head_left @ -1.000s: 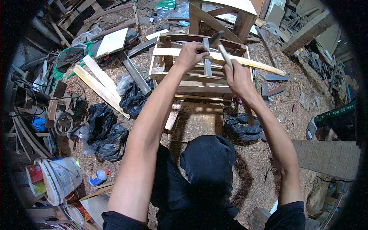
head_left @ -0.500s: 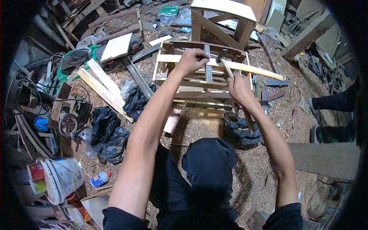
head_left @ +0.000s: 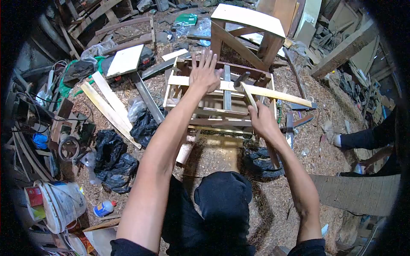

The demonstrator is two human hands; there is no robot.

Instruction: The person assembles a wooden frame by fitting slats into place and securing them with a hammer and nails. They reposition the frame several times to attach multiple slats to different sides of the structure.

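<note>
At upper centre, the left hand (head_left: pixel 206 76) has spread from a pinch, seemingly steadying the pale strip (head_left: pixel 273 93); the right hand (head_left: pixel 264 120) grips the hammer (head_left: pixel 249 94).

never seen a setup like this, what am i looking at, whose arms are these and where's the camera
There's no machine here: these are a person's two bare arms. Everything is seen from one camera on that person's head, looking forward and down, hence the round dark edge.

The right hand grips a dark-headed hammer with a pale wooden handle. The left hand holds nothing; its fingers are spread over a long pale wooden strip, which lies across a slatted wooden frame.

On the shavings-covered floor are crumpled black plastic bags and a blue-and-white plastic bottle with a red cap. The dark trouser leg at the right edge belongs to someone else.
</note>
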